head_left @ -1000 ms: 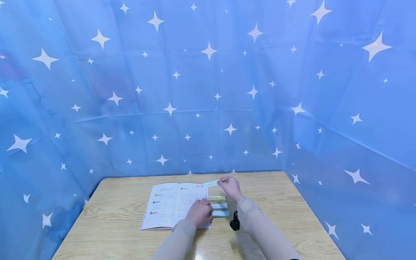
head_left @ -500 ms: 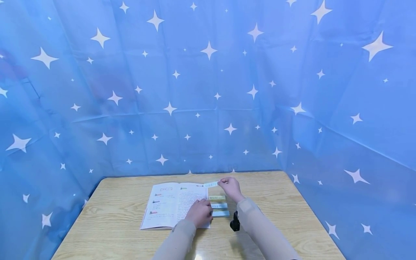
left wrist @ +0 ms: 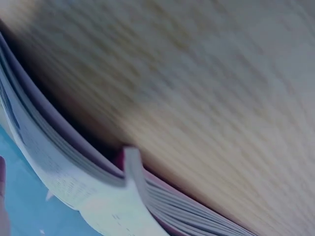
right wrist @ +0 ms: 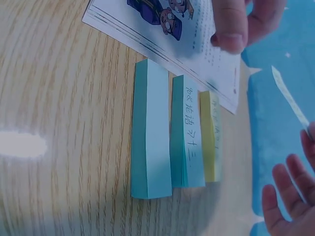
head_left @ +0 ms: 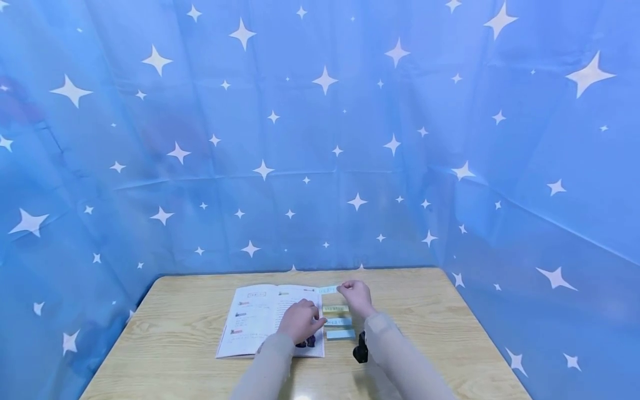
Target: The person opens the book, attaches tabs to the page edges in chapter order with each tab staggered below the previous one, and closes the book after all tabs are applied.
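Observation:
An open book [head_left: 245, 339] lies on the table, with printed text and a small picture on its right page. Over that page is my left hand [head_left: 298, 322], fingers relaxed and thumb pointing right past the page edge. At the book's upper right corner, my right hand [head_left: 356, 297] pinches the end of a pale paper strip [head_left: 327, 289] with writing on it. The right wrist view shows this strip [right wrist: 289, 94] standing off the table. Below it, beside the book, lie a yellow sticky note pad [right wrist: 207, 137], a written blue pad [right wrist: 193, 142] and a plain blue pad [right wrist: 157, 132].
Wood grain covers the table [head_left: 175, 316], which ends at a blue star-printed curtain [head_left: 300, 222]. A small black object [head_left: 360, 351] shows beside the right sleeve. In the left wrist view, the book's page edges [left wrist: 192, 211] rise from the tabletop.
My left hand has moved up and left from the book's right edge onto the page, uncovering the picture and the blue pads' left ends. The right hand still pinches the strip.

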`<action>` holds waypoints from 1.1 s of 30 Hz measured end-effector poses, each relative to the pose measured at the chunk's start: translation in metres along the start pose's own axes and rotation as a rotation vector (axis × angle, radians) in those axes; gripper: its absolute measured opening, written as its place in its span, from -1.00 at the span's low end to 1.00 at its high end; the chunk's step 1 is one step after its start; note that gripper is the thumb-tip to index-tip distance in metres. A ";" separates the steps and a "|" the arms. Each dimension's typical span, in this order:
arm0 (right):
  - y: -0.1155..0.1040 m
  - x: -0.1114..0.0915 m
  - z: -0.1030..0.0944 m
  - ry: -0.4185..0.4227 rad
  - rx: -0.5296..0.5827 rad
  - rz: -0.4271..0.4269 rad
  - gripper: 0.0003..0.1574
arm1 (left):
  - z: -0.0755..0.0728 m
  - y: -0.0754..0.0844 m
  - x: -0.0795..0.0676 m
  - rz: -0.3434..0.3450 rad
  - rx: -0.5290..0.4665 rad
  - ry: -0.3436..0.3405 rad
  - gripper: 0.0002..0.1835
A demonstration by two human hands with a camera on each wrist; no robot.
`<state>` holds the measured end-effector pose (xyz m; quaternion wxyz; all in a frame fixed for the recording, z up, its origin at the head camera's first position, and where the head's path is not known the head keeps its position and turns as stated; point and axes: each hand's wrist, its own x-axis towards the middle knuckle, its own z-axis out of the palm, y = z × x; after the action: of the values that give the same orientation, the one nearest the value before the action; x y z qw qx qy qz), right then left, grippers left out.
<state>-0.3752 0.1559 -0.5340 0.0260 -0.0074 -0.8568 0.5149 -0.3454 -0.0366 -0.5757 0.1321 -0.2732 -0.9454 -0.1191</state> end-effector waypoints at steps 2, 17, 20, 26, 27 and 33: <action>0.001 0.003 0.002 -0.010 0.008 0.004 -0.76 | -0.001 -0.005 0.001 -0.037 0.018 -0.001 -0.70; 0.012 0.017 0.022 -0.038 0.042 0.082 -0.71 | 0.000 -0.026 -0.003 -0.198 0.016 0.032 -0.75; 0.012 0.017 0.024 -0.036 0.045 0.089 -0.73 | 0.001 -0.028 -0.002 -0.194 0.022 0.033 -0.73; 0.014 0.016 0.030 -0.052 0.018 0.079 -0.72 | 0.005 -0.031 -0.004 -0.201 0.038 0.035 -0.71; 0.015 0.016 0.031 -0.056 0.013 0.077 -0.71 | 0.005 -0.031 -0.004 -0.204 0.037 0.036 -0.70; 0.018 0.018 0.031 -0.045 0.004 0.082 -0.69 | 0.008 -0.029 -0.003 -0.212 0.033 0.015 -0.48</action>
<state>-0.3954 0.1375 -0.5643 -0.0144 -0.0308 -0.8552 0.5173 -0.3605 -0.0595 -0.5881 0.1305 -0.1683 -0.9698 -0.1187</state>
